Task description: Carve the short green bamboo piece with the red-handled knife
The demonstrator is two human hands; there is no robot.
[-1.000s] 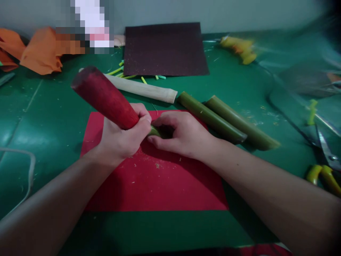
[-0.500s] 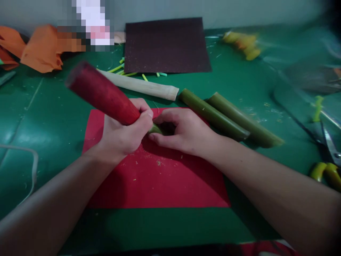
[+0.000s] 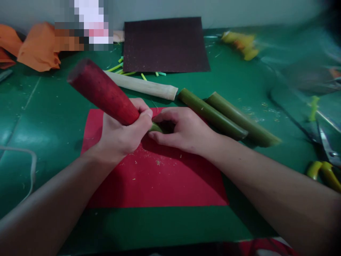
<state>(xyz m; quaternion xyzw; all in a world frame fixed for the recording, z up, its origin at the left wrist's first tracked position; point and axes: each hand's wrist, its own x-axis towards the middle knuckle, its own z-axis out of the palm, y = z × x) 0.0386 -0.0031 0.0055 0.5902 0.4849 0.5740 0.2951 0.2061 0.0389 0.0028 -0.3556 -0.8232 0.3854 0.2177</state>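
Right at the front runs the green table (image 3: 160, 225), then the near edge of the red sheet (image 3: 157, 188), flecked with pale shavings (image 3: 158, 162). Off to the right, the yellow-handled scissors (image 3: 329, 170) lie on the table, well apart from the action. And here, over the sheet, are the hands! The left hand (image 3: 126, 131) is wrapped tight around a thick red handle (image 3: 106, 94), tilted up and leftward; its lower end is hidden in the fist. The right hand (image 3: 183, 128) curls around a green piece (image 3: 156, 127), thumb and fingers closing on it just beside that fist. Beyond, two green tubes (image 3: 213, 113) slant side by side, then a pale stick (image 3: 144, 87), and farther back, a dark sheet (image 3: 166, 46).
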